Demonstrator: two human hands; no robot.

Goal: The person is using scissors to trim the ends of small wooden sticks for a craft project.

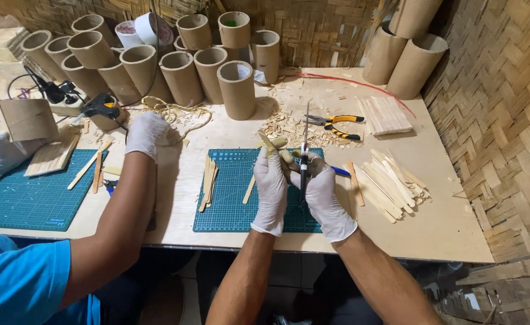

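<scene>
Both gloved hands are up over the green mat (229,204) at the table's (458,235) front edge. The left hand (271,189) is closed around a wooden stick (268,143), which pokes up and to the left out of its fingers. The right hand (324,195) is wrapped around a scissors (304,159), blades pointing straight away from the person, right beside the stick. The two hands touch, knuckle to knuckle.

On the mat, left of the hands, a few more sticks (208,180) lie in a loose bundle, and one lone stick (250,189) sits just beside the left wrist. To the right, off the mat, a heap of sticks (388,183) fans out on the bare table. Further back, a flat stack of sticks (385,114) sits near yellow-handled pliers (337,126), with wood chips (286,123) scattered around.

Cardboard tubes (236,89) stand in a crowd along the back.

On the left, a co-worker in a blue shirt reaches a gloved hand (146,133) toward a glue gun (102,108); that hand is closed loosely, and I cannot tell whether it holds anything. A second green mat (30,198) lies under that arm.
</scene>
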